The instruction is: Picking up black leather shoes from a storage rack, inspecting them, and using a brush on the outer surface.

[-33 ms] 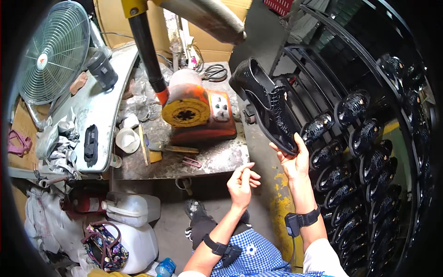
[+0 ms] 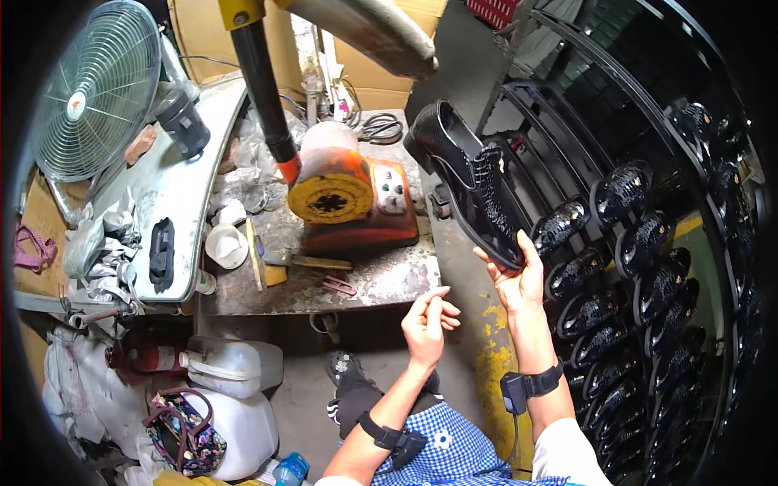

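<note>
A glossy black lace-up shoe (image 2: 489, 202) hangs in the air between the workbench and the rack. My right hand (image 2: 521, 287) grips it at the toe, with the thumb on one side and the fingers beneath. The shoe's heel points up and away from me, and its opening faces upward. My left hand (image 2: 425, 326) hovers off the bench's front edge, its fingers loosely bent and apart, holding nothing. Beyond it on the bench stands an orange machine (image 2: 356, 227) with a round, worn yellow face and a small control panel.
At right, a black rack (image 2: 592, 146) carries rows of shiny black shoes (image 2: 596, 312). The metal workbench (image 2: 381, 283) holds a pink clip (image 2: 340, 286), a white cup (image 2: 226, 246) and scissors (image 2: 381, 127). A thick duct (image 2: 365, 32) hangs overhead. A fan (image 2: 97, 89) stands far left.
</note>
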### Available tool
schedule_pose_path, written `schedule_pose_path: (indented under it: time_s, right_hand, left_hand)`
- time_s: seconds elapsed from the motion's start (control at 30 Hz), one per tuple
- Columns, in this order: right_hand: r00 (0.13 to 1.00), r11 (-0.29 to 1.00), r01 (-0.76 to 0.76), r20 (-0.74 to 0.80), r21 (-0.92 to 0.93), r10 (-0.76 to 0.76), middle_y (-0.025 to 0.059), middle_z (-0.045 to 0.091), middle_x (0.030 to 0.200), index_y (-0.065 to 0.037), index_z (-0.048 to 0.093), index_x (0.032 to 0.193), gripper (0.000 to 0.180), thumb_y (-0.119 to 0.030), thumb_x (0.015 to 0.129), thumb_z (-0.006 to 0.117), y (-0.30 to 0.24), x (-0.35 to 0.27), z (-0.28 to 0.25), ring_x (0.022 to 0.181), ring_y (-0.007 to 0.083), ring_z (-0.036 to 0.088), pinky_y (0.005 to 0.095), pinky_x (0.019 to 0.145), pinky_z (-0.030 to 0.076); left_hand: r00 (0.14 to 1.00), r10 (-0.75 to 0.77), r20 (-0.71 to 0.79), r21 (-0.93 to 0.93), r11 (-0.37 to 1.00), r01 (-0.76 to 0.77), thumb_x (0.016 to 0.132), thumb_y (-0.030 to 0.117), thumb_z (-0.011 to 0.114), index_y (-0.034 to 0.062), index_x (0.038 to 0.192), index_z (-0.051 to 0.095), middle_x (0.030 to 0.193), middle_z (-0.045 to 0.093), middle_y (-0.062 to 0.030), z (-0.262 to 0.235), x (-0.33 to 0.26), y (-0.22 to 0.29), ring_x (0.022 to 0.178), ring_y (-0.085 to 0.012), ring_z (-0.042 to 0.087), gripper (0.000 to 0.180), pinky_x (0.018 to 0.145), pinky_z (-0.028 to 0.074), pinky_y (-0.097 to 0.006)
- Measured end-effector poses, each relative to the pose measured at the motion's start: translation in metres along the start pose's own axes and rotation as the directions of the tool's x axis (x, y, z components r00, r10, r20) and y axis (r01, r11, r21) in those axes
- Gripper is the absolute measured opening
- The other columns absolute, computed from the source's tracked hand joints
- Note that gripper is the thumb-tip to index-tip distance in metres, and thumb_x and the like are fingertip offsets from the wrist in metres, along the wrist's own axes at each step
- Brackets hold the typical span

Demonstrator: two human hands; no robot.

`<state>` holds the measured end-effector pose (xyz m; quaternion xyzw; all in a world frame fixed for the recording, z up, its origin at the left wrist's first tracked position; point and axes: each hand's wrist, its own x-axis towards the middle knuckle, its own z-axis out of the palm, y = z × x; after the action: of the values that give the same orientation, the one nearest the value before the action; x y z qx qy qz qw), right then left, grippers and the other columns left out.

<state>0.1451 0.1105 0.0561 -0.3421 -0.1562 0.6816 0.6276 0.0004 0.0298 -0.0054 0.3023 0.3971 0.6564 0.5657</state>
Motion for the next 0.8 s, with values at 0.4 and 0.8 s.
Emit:
schedule_pose_path:
  time_s: [0.4, 0.8]
  right_hand:
    - [0.977, 0.977, 0.207, 0.061, -0.057, -0.203, 0.0213, 0.063, 0.098, 0.007, 0.052, 0.108, 0.036, -0.024, 0.089, 0.055, 0.002, 0.034, 0.069, 0.078, 0.0354, 0.066, 0.0341, 0.06, 0.06]
    - [0.98, 0.982, 0.187, 0.069, -0.019, -0.185, 0.0224, 0.064, 0.094, 0.009, 0.053, 0.105, 0.04, -0.026, 0.087, 0.058, 0.004, 0.047, 0.096, 0.075, 0.0332, 0.067, 0.0323, 0.059, 0.06]
  left_hand:
    - [1.0, -0.006, -0.024, -0.01, 1.0, 0.006, 0.094, 0.014, 0.046, 0.0001, 0.108, 0.06, 0.072, 0.063, -0.0055, -0.003, 0.003, 0.007, 0.056, -0.0086, 0.059, 0.024, 0.052, 0.046, -0.019]
    - [1.0, -0.003, -0.023, -0.032, 0.999, 0.002, 0.094, 0.014, 0.045, -0.001, 0.107, 0.059, 0.073, 0.064, -0.0076, -0.005, 0.001, 0.009, 0.056, -0.0104, 0.059, 0.024, 0.051, 0.046, -0.02]
